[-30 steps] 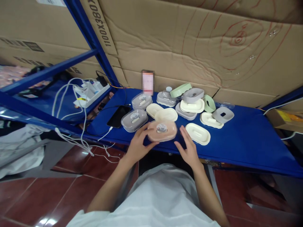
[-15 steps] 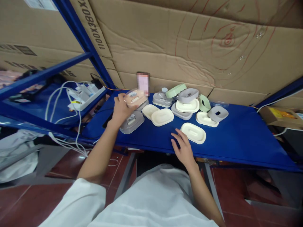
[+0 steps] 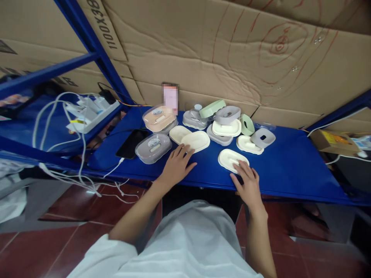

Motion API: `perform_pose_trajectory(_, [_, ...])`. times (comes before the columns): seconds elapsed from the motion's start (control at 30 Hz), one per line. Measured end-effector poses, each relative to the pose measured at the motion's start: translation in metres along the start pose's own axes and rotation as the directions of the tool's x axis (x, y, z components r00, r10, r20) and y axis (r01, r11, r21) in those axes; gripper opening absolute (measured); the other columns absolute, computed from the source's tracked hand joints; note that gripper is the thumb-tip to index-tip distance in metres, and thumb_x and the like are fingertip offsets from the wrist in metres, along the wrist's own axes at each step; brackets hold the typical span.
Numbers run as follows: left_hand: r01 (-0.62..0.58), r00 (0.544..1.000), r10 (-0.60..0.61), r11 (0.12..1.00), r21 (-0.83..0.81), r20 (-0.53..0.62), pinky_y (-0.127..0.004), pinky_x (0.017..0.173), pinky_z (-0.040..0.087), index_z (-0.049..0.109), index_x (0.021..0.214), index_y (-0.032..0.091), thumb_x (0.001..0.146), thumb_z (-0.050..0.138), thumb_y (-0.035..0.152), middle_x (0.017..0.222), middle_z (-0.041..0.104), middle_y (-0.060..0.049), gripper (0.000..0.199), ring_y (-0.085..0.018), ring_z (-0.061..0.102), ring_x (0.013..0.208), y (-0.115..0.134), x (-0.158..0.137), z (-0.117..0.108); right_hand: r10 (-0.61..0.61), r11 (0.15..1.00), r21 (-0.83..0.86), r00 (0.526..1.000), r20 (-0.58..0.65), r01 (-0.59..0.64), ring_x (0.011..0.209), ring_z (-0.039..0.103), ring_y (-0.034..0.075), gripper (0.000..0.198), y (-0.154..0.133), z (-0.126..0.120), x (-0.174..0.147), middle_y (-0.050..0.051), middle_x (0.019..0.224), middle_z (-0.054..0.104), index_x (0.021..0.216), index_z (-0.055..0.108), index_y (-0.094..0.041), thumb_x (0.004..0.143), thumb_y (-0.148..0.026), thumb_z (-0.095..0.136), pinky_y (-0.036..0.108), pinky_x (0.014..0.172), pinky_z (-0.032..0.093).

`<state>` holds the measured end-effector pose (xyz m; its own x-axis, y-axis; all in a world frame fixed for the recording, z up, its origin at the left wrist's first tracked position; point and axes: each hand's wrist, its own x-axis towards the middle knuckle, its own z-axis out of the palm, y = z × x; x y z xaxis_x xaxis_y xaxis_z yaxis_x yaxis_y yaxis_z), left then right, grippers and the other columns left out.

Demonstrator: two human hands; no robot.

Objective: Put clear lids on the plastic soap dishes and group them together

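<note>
My left hand [image 3: 177, 165] is open, its fingertips at the near edge of a shallow cream oval plastic piece [image 3: 198, 139] that overlaps a second cream piece [image 3: 179, 133]. To the right, my right hand [image 3: 248, 184] is open over another cream oval piece [image 3: 227, 157], fingers stretched onto its right side; whether they press on it I cannot tell. Left of my left hand sit a grey oval box [image 3: 150, 150] with a clear lid and a peach box [image 3: 153, 120] with a clear lid, which rests on another grey one.
Behind lie a pile of grey [image 3: 228, 114], green [image 3: 213, 109] and cream parts, with a grey cover [image 3: 263, 139] at right. A black phone [image 3: 130, 144] lies left; a lit screen [image 3: 171, 96] leans on the cardboard [image 3: 188, 65]. White cables [image 3: 82, 150] hang by the power strip [image 3: 98, 119].
My left hand has let go of the peach box and moved right and nearer, to the cream pieces. My right hand has shifted right onto the nearest cream piece. The view has shifted slightly.
</note>
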<state>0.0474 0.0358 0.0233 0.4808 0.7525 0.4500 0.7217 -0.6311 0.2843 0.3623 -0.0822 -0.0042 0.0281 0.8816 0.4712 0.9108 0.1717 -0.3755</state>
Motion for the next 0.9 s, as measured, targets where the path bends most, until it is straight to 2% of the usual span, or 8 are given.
perform_pose_trajectory(0.1, [0.007,0.999,-0.009,0.999,-0.052,-0.039,-0.052,0.112,0.054,0.072,0.119,0.021,0.106,0.058,0.029,0.124,0.072,-0.014,0.021,-0.034,0.061,0.134,0.008,-0.008,0.013,0.002,1.0,0.019,0.999,0.04,-0.003,0.145,0.058,0.034,0.036,0.007,-0.007,-0.008,0.011,0.154,0.064,0.142,0.068,-0.033,0.109,-0.041,0.056,0.064,0.118,0.044])
perform_pose_trajectory(0.2, [-0.03,0.997,0.022,0.994,-0.107,-0.071,-0.049,0.111,0.056,0.072,0.111,0.022,0.107,0.056,0.024,0.113,0.072,-0.011,0.016,-0.03,0.063,0.127,0.005,-0.016,0.006,-0.021,0.999,0.036,0.998,0.059,0.019,0.144,0.059,0.033,0.034,0.001,-0.01,-0.001,0.009,0.152,0.066,0.14,0.069,-0.033,0.11,-0.04,0.055,0.064,0.121,0.04])
perform_pose_trajectory(0.4, [0.002,0.994,-0.016,0.992,-0.122,-0.111,-0.046,0.109,0.058,0.068,0.114,0.022,0.107,0.057,0.023,0.116,0.07,-0.01,0.013,-0.028,0.065,0.126,-0.007,-0.044,-0.011,-0.158,0.987,0.02,0.987,0.038,0.157,0.139,0.062,0.03,0.036,0.001,-0.01,0.073,0.008,0.148,0.069,0.139,0.071,-0.028,0.112,-0.036,0.049,0.053,0.117,0.045])
perform_pose_trajectory(0.53, [-0.007,0.996,0.002,0.999,-0.054,-0.089,-0.051,0.114,0.056,0.066,0.126,0.021,0.107,0.053,0.018,0.129,0.068,-0.013,0.024,-0.031,0.062,0.136,-0.009,-0.053,-0.009,-0.191,0.957,-0.169,0.953,0.235,0.233,0.126,0.068,0.035,0.043,0.001,0.005,0.132,0.014,0.152,0.066,0.149,0.065,-0.023,0.108,-0.033,0.056,0.053,0.105,0.053])
perform_pose_trajectory(0.6, [-0.03,0.993,0.026,0.999,-0.038,-0.117,-0.056,0.119,0.051,0.064,0.135,0.021,0.106,0.051,0.014,0.138,0.066,-0.015,0.032,-0.031,0.06,0.139,0.0,-0.05,-0.006,-0.18,0.947,-0.204,0.937,0.3,0.248,0.117,0.071,0.035,0.041,0.004,0.01,0.151,0.014,0.144,0.07,0.145,0.069,-0.022,0.105,-0.03,0.06,0.051,0.1,0.056])
perform_pose_trajectory(0.7, [-0.142,0.989,0.139,0.988,-0.052,-0.056,-0.052,0.122,0.049,0.058,0.145,0.023,0.105,0.049,0.01,0.148,0.064,-0.013,0.044,-0.029,0.058,0.143,0.026,-0.037,0.0,-0.236,0.963,-0.057,0.931,0.28,0.262,0.111,0.073,0.031,0.031,0.012,0.003,0.162,0.011,0.13,0.075,0.131,0.077,-0.025,0.105,-0.031,0.061,0.046,0.096,0.059])
perform_pose_trajectory(0.8, [-0.297,0.949,0.301,0.953,-0.051,0.09,-0.053,0.126,0.041,0.053,0.153,0.021,0.107,0.051,0.015,0.161,0.055,-0.012,0.047,-0.03,0.051,0.15,0.053,-0.016,0.013,-0.247,0.958,0.185,0.959,0.139,0.22,0.11,0.073,0.027,0.029,0.02,-0.015,0.154,0.009,0.126,0.075,0.127,0.078,-0.027,0.107,-0.039,0.061,0.04,0.089,0.061])
perform_pose_trajectory(0.9, [-0.374,0.917,0.378,0.926,-0.059,0.125,-0.056,0.128,0.035,0.06,0.142,0.02,0.107,0.052,0.016,0.147,0.066,-0.011,0.036,-0.028,0.057,0.142,0.064,0.002,0.026,-0.176,0.942,0.299,0.982,0.062,0.15,0.095,0.072,0.023,0.028,0.024,-0.033,0.131,0.008,0.121,0.075,0.125,0.078,-0.029,0.105,-0.045,0.065,0.037,0.077,0.06])
